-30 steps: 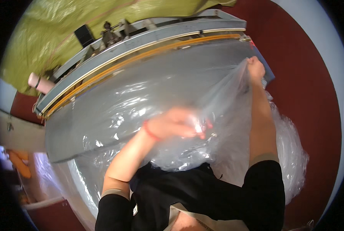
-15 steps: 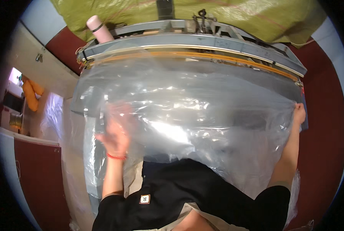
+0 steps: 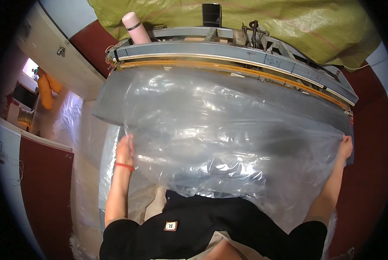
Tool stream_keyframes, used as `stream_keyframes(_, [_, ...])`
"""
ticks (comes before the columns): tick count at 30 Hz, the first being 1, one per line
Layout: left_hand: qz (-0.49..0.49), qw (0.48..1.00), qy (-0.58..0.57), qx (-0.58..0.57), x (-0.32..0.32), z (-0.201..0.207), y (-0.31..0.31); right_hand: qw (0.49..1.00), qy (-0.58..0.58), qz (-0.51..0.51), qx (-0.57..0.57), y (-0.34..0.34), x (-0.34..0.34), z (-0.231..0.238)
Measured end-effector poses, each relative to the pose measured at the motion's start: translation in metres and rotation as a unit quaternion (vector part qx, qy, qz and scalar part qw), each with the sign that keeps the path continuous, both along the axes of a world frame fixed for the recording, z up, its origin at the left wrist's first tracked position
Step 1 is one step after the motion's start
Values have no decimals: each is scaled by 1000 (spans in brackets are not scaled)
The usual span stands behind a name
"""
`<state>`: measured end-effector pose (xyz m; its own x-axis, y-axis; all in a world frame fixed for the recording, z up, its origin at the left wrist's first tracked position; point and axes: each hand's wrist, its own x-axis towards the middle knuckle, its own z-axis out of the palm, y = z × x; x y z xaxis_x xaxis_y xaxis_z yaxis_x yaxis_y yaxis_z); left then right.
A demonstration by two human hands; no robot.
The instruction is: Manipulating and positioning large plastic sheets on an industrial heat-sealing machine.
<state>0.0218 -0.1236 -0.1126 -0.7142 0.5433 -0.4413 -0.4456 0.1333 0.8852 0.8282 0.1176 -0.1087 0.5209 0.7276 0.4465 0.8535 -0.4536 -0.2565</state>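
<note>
Your right hand (image 3: 346, 147): grip pinched on the clear plastic film (image 3: 211, 112) at its right edge | your left hand (image 3: 125, 148): at the film's left edge, cannot tell if its grip holds | film: spread over your grey bench (image 3: 105, 104), reaching your black shirt (image 3: 228, 216)

Holds both arms forward and well apart, rising from the lower part of the view. Carries the left forearm (image 3: 118, 193) nearly upright, with the left wrist (image 3: 124, 168) roughly straight and the left hand (image 3: 125, 148) pointing away from the chest, too indistinct at the fingers to read as gripping or loose. Extends the right forearm (image 3: 330, 188) farther outward, on a slant, ending in the right hand (image 3: 345, 147), curled in and pinched at the fingertips.
</note>
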Motion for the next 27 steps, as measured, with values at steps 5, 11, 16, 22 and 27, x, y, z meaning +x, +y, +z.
stream_keyframes(5, [-36,997,-24,-61,10,-36,-42,1000,8,-3,-10,-8,1,7])
stream_keyframes(11, [-98,966,199,-130,-27,-80,-65,999,34,12,-8,-3,2,2])
stream_keyframes(16, [-455,435,617,-473,-42,-48,-69,1000,24,2,-15,-4,3,2])
stream_keyframes(22, [-211,650,728,-59,34,87,88,1000,11,-13,-13,-12,2,10])
stream_keyframes(27, [-395,554,731,48,43,60,182,1000,3,-9,-7,0,9,-1])
